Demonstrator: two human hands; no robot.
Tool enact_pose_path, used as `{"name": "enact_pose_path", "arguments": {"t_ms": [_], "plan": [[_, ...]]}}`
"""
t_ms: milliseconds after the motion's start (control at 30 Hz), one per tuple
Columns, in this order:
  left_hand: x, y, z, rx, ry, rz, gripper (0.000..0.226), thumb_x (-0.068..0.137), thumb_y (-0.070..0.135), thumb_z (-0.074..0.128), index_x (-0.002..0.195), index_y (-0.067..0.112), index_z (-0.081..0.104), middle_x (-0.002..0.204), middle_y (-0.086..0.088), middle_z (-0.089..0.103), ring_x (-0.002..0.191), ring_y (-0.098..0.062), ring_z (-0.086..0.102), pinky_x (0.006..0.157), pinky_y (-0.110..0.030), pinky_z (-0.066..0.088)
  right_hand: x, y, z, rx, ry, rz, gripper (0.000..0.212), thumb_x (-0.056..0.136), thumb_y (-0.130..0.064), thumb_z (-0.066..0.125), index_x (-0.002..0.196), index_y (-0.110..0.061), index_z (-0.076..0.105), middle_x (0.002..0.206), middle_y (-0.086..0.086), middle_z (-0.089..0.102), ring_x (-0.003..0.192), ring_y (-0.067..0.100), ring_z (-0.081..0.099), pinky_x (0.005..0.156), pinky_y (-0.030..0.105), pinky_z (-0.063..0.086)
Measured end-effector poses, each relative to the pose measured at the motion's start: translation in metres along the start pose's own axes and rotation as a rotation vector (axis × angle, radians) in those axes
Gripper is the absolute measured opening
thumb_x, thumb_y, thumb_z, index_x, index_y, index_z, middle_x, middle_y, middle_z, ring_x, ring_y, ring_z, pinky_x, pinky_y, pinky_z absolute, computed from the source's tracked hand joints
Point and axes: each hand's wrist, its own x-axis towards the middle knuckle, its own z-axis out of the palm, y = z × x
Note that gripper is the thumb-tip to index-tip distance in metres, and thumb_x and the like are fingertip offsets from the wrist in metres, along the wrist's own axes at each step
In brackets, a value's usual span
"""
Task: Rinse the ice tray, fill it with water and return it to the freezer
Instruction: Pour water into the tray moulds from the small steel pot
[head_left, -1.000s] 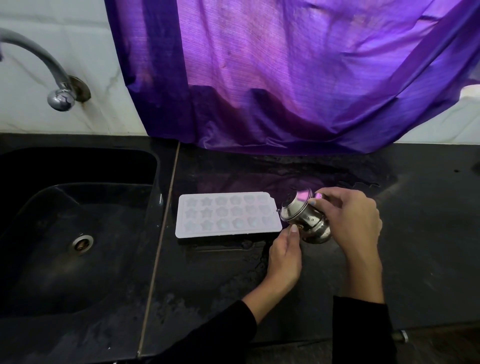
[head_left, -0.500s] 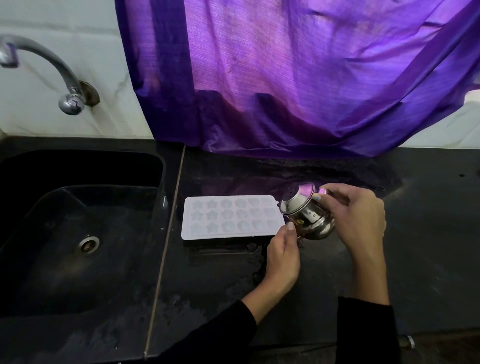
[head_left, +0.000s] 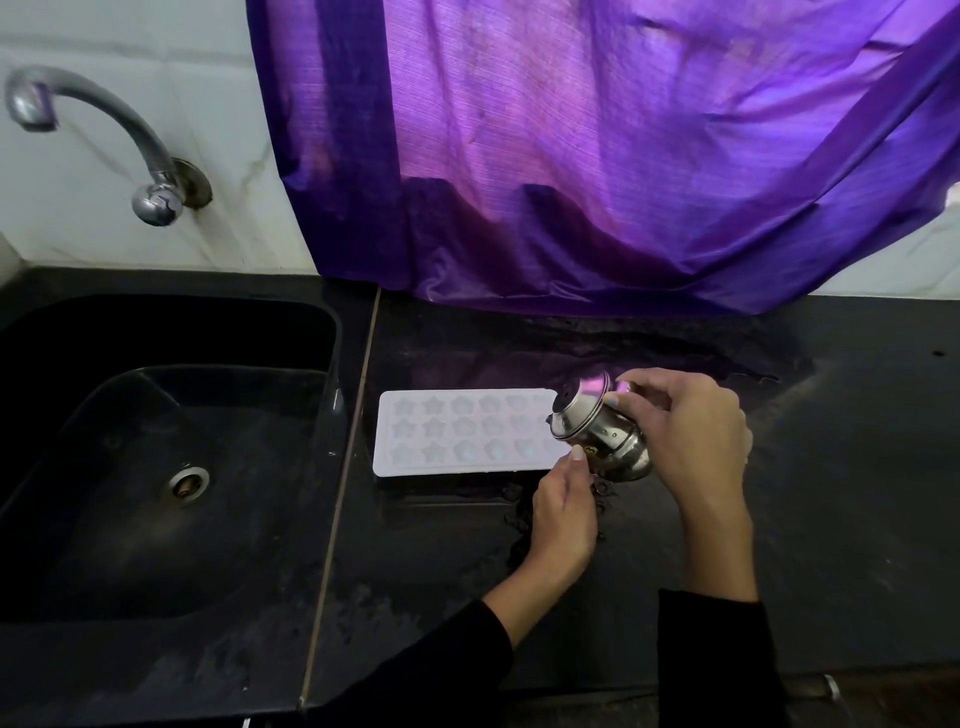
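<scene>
Water is being tipped from a small steel pot (head_left: 602, 434), its mouth pointing left over the ice tray (head_left: 462, 431); the right hand (head_left: 696, 431) is gripping the pot's body while the left hand (head_left: 563, 506) is pinching its near rim (steadying it, I judge); the tray is lying flat on the black counter (head_left: 831, 467), its long axis running left to right, immediately left of both hands, right of the sink (head_left: 171, 467).

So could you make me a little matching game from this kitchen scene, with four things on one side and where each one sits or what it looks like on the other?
Things:
1. ice tray
2. steel pot
3. tap
4. curtain

Descriptions:
A. purple, hanging behind the counter
B. tilted, held in both hands
C. on the wall above the sink
D. white, flat on the black counter

Pairs: 1-D, 2-B, 3-C, 4-A
</scene>
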Motion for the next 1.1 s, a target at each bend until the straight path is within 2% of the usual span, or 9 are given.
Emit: {"name": "enact_pose_path", "arguments": {"t_ms": [100,267,500,600,733,867,933,1100], "plan": [[-0.0007,0.0016,-0.0001,-0.007,-0.006,-0.006,0.032,0.096,0.048,0.032,0.083,0.035,0.059,0.093,0.007,0.066,0.098,-0.016,0.063,0.094,-0.045,0.048,-0.0008,-0.002,-0.0001,-0.017,-0.001,-0.01,0.016,0.082,-0.041,0.069,0.095,-0.034,0.072,0.084,-0.004,0.071,0.085,0.022,0.063,0.07,0.031,0.04],[-0.0009,0.0012,0.0008,-0.014,-0.013,-0.007,0.042,0.08,0.064,0.029,0.082,0.033,0.058,0.096,0.001,0.067,0.101,-0.021,0.063,0.092,-0.044,0.048,-0.0023,-0.0048,-0.0017,-0.034,-0.01,-0.021,0.014,0.083,-0.039,0.068,0.096,-0.033,0.072,0.086,-0.003,0.07,0.082,0.02,0.059,0.07,0.03,0.035],[-0.0003,-0.0008,0.0001,-0.013,-0.015,-0.004,0.036,0.09,0.054,0.031,0.086,0.033,0.06,0.1,0.0,0.068,0.1,-0.017,0.063,0.094,-0.046,0.048,-0.0022,-0.0054,-0.0001,-0.064,0.005,-0.036,0.015,0.084,-0.039,0.067,0.096,-0.033,0.072,0.089,-0.002,0.071,0.085,0.022,0.061,0.071,0.031,0.037],[-0.0013,0.0011,-0.0004,-0.02,-0.014,-0.006,0.041,0.084,0.059,0.03,0.086,0.031,0.06,0.098,-0.001,0.068,0.099,-0.018,0.063,0.092,-0.044,0.048,-0.0021,-0.0039,0.0005,-0.065,0.01,-0.041,0.016,0.083,-0.04,0.067,0.098,-0.034,0.072,0.089,-0.003,0.071,0.085,0.021,0.062,0.071,0.031,0.039],[-0.0015,0.0019,-0.0011,-0.011,-0.015,0.007,0.042,0.082,0.062,0.029,0.085,0.032,0.059,0.096,0.002,0.066,0.1,-0.019,0.062,0.092,-0.043,0.048,-0.0014,-0.0015,-0.0003,-0.035,0.011,-0.026,0.016,0.083,-0.04,0.068,0.097,-0.034,0.072,0.084,-0.005,0.069,0.082,0.019,0.06,0.07,0.03,0.038],[0.0009,0.0005,-0.0023,0.001,0.015,0.011,0.055,0.074,0.073,0.028,0.084,0.029,0.058,0.095,-0.004,0.067,0.099,-0.024,0.063,0.09,-0.044,0.048,-0.0002,0.0018,-0.0029,-0.02,0.014,-0.011,0.013,0.084,-0.038,0.068,0.095,-0.034,0.072,0.074,-0.011,0.061,0.074,0.013,0.055,0.068,0.029,0.038],[0.001,0.0014,-0.003,0.006,0.028,0.022,0.049,0.074,0.073,0.027,0.081,0.033,0.055,0.091,0.0,0.064,0.098,-0.026,0.063,0.089,-0.044,0.048,0.0008,0.0028,-0.0038,-0.004,0.018,-0.001,0.013,0.084,-0.037,0.067,0.096,-0.034,0.072,0.074,-0.011,0.061,0.075,0.013,0.057,0.069,0.03,0.042],[-0.0006,0.0059,-0.0047,0.006,0.017,0.064,0.043,0.079,0.067,0.028,0.082,0.035,0.056,0.09,0.003,0.062,0.09,-0.014,0.061,0.089,-0.041,0.048,0.0014,0.0036,-0.0049,0.076,0.049,0.009,0.015,0.083,-0.038,0.068,0.096,-0.034,0.072,0.08,-0.01,0.07,0.081,0.013,0.063,0.072,0.032,0.047]]}}
